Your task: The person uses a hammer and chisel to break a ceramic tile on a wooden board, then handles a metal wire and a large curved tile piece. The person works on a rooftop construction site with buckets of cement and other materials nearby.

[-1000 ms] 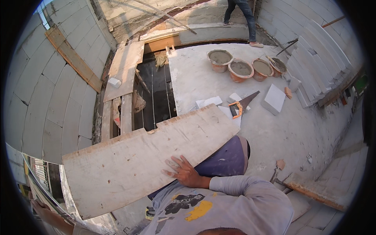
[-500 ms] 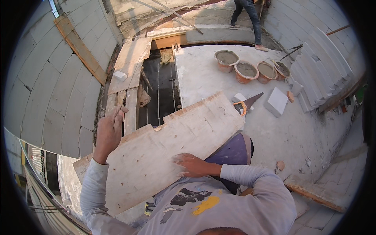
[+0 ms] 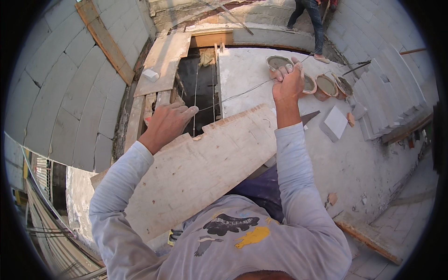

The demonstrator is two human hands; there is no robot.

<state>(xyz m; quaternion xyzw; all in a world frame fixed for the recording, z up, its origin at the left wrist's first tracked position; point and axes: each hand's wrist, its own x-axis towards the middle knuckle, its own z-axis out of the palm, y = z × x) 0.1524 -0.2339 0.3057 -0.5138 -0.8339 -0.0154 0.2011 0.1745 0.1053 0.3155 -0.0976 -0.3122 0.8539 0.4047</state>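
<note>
A thin grey wire (image 3: 242, 94) stretches between my two hands above the gap in the floor. My left hand (image 3: 169, 122) is closed around its lower end, and a small red thing I cannot make out shows beside the fingers. Higher up and to the right, my right hand (image 3: 288, 85) grips the same wire in a fist, with the free end poking out past it. Below both hands a pale wooden board (image 3: 205, 175) lies slanted across my lap, its far edge notched. The blade of a handsaw (image 3: 310, 116) shows right of my right forearm.
An open gap with dark bottom and thin rods (image 3: 196, 81) lies ahead. Beside it are planks (image 3: 161, 63) with a white block (image 3: 150, 75). Several mortar buckets (image 3: 325, 87), a white block (image 3: 334, 123) and stacked blocks (image 3: 389, 93) stand right. Another person's legs (image 3: 313, 21) show at the back.
Both hands have risen off the board area, the right moving up and away to the right. A wire is now drawn out between them. The view has shifted slightly.
</note>
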